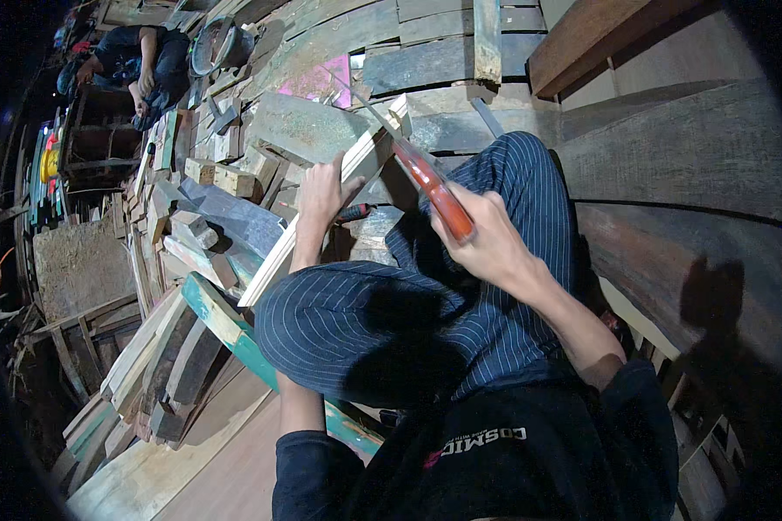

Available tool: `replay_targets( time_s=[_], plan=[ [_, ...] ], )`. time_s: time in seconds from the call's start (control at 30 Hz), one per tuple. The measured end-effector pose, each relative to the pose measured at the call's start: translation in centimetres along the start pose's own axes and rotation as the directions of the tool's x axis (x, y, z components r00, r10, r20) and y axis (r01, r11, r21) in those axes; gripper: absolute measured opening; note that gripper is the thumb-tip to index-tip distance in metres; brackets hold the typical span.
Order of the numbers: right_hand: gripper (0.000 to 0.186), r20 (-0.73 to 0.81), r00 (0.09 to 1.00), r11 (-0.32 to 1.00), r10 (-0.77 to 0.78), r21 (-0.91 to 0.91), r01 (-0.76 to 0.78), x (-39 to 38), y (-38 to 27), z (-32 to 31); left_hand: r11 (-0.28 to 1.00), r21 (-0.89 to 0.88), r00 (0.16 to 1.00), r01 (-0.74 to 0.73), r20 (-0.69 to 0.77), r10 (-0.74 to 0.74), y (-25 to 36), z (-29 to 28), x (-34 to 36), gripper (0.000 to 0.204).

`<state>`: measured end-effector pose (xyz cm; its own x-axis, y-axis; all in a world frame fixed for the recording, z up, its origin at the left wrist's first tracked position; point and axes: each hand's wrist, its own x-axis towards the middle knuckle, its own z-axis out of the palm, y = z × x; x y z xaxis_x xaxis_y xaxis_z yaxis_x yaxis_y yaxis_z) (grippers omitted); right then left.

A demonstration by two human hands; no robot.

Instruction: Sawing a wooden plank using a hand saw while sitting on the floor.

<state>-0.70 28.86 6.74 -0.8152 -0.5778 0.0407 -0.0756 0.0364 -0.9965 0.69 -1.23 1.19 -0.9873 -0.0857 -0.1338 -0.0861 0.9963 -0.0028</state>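
My right hand [473, 227] is closed round the reddish-orange wooden handle [426, 178] of a handsaw, whose thin blade [376, 117] slants up and left across the far end of a long pale grooved wooden strip [269, 269]. My left hand [320, 193] is wrapped over that strip, beside my bent left knee. A red-and-black handled tool [353, 214] lies just right of my left hand, on the boards; its working end is hidden. Whether the saw's teeth touch the wood is too small to tell.
Another person [130, 65] in dark clothes crouches at upper left near a bucket [211, 48]. Stacked offcuts [235, 178] and a teal-painted plank [208, 304] lie on my left. A pink sheet [304, 87] lies beyond the saw. A dark plank wall [678, 156] and brown beam [599, 39] bound the right.
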Motion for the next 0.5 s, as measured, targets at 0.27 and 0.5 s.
replay_targets(
  time_s=[0.27, 0.5],
  plan=[
    [0.020, 0.041, 0.998, 0.991, -0.053, -0.118, 0.058, -4.4, -2.9, -3.4, 1.000, 0.001, 0.999, 0.000, 0.036, -0.001, 0.1, 0.0, -0.1, 0.053],
    [0.014, 0.046, 0.994, 0.994, -0.096, -0.045, 0.098, 2.5, 0.9, 0.2, 1.000, -0.013, 0.999, -0.004, 0.039, 0.005, 1.1, -0.4, 0.2, 0.051]
  ],
)
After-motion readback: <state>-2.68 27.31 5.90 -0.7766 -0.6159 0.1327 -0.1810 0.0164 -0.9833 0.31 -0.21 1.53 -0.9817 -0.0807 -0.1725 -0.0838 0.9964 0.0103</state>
